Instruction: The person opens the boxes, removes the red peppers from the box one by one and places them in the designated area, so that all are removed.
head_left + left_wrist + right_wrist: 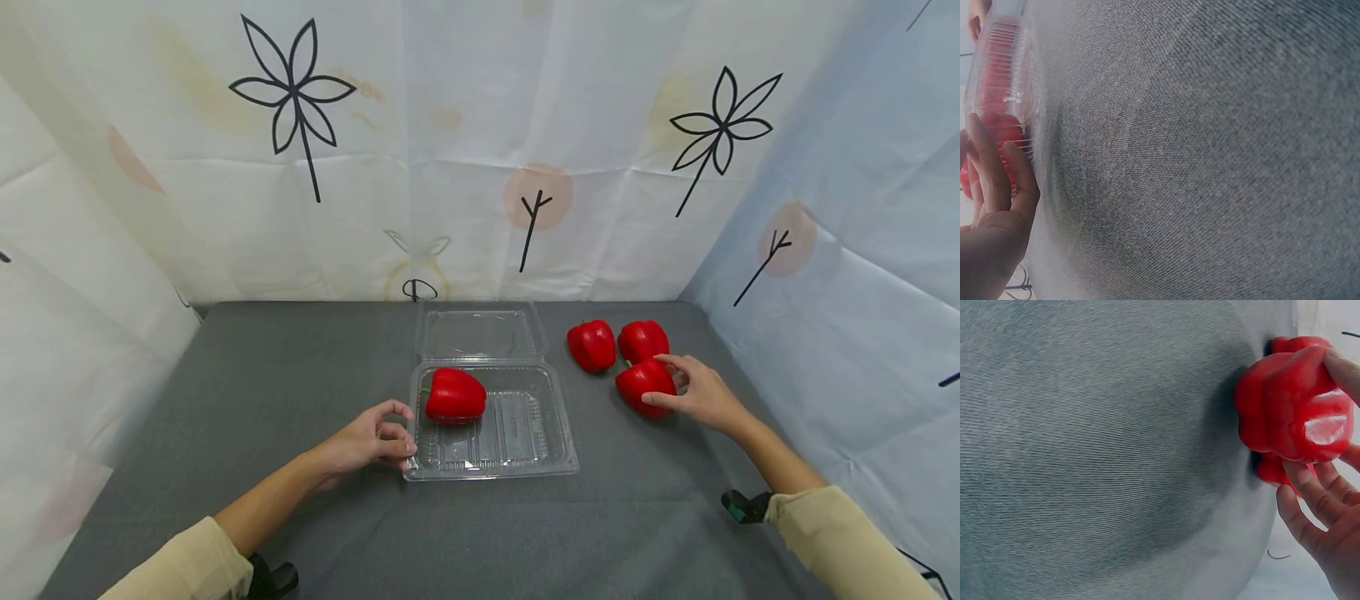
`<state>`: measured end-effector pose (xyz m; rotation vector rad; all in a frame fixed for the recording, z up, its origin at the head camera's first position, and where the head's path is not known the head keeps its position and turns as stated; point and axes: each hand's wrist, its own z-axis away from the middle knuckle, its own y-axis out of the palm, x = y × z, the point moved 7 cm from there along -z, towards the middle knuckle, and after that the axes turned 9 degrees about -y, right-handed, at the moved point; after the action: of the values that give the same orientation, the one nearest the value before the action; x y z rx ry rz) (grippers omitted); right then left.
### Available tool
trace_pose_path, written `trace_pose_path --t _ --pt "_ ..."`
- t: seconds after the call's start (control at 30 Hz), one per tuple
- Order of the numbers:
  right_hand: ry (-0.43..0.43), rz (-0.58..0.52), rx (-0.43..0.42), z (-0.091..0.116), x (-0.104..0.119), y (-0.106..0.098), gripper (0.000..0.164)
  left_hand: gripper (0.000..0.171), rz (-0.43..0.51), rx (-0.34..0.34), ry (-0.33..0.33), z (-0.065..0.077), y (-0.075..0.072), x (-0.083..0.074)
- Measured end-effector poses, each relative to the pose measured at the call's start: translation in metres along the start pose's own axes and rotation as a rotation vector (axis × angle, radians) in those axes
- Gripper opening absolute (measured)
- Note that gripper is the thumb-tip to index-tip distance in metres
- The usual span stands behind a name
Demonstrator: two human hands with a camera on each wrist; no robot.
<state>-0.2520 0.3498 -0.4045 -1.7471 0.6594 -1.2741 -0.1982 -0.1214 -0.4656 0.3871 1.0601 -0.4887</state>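
A clear plastic clamshell container (525, 467) lies with its lid folded back on the table. One red bell pepper (455, 396) sits on its side in the left part of the tray. At the tray's left edge, my left hand (375, 437) holds the rim; in the left wrist view its bent fingers (994, 181) lie against the ribbed side wall. To the right of the container, my right hand (697, 392) grips another red bell pepper (643, 389) between thumb and fingers. The right wrist view shows this bell pepper (1291, 406) close up, with fingertips on opposite sides.
Two more red bell peppers, one on the left (592, 346) and one on the right (643, 340), lie just behind the gripped one. The open lid (480, 333) reaches toward the back edge of the grey table (300, 375). Patterned white cloth (465, 150) hangs behind and at the sides.
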Motion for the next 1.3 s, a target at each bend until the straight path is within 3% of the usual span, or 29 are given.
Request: trace_pose_path --t 0.87,1.13,1.3 --pt "0.027 0.027 -0.028 0.003 -0.011 0.005 0.076 0.046 0.009 -0.001 -0.010 -0.001 0.000 0.002" --pt "-0.049 0.056 -0.126 -0.006 0.009 -0.012 0.077 0.049 0.009 -0.001 -0.013 -0.002 -0.001 0.003" --pt "-0.106 0.011 -0.121 -0.016 0.034 -0.011 0.078 0.049 0.014 -0.004 -0.020 -0.002 -0.002 0.004"
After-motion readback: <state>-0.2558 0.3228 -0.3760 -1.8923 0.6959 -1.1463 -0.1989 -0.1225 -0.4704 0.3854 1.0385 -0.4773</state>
